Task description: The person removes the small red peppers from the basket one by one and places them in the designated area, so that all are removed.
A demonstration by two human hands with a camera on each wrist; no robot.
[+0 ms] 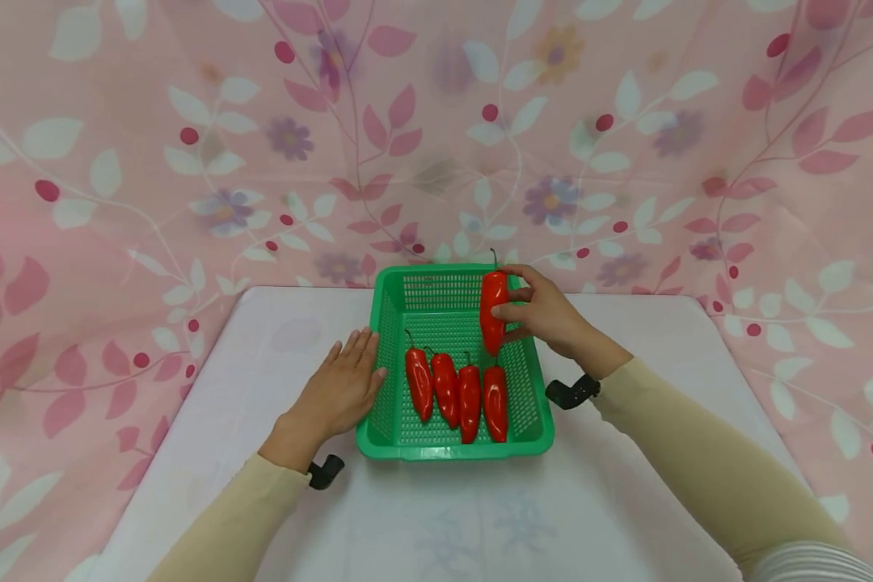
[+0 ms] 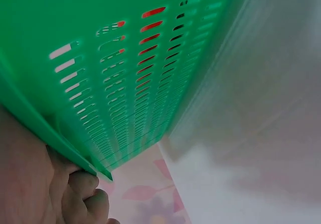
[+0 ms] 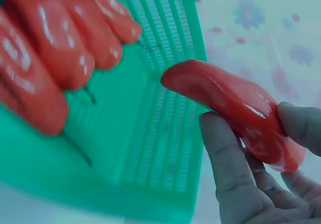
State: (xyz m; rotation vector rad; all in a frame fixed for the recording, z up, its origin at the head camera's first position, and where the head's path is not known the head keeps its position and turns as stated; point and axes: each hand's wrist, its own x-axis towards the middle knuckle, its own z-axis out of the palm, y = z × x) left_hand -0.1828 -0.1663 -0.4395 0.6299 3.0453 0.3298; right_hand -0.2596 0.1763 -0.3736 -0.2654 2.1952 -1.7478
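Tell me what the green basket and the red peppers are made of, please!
The green basket looks like moulded plastic with a slight sheen: its walls are evenly coloured and full of neat slots. The red peppers are smooth and very glossy, with bright white highlights; they might be plastic or foam copies, or real ones: I can't tell.

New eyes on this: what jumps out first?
Probably the glossy red pepper pinched in the right hand over the far right part of the bright green basket. Next, four more red peppers lying side by side in the near half of the basket, with the left hand at its left rim. Behind it all hangs a pink floral cloth.
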